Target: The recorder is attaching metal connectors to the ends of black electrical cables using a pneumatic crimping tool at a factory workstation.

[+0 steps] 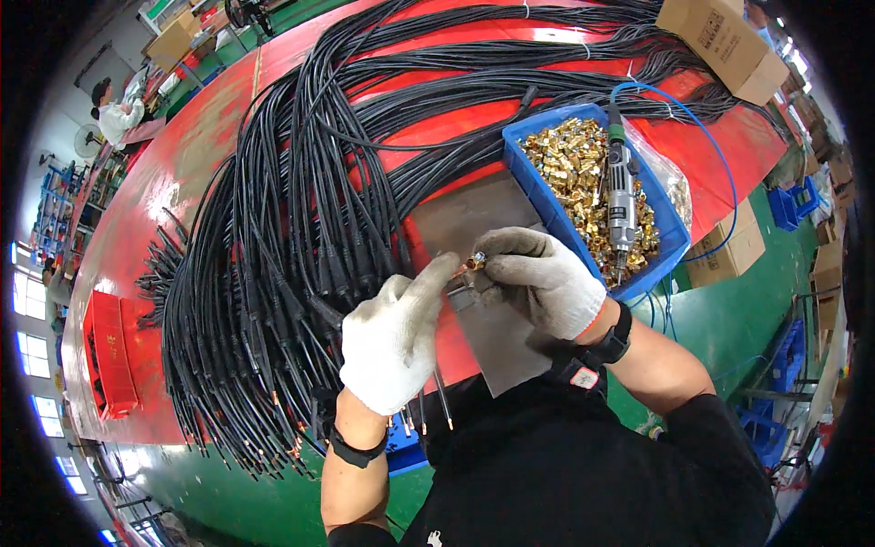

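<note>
the left hand point(392, 342) had a wire end point(463, 270) in its grip; the right hand point(545, 284) pinched a fitting point(477, 261) against it. black cables point(301, 237) lay left.

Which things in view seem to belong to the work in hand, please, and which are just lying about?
Probably in the work:
gold-coloured fitting, held by the right hand
black cables
blue bin of loose fittings
power tool, lying across that bin

Probably just lying about:
cardboard box, far right of the table
red bin, left
</note>
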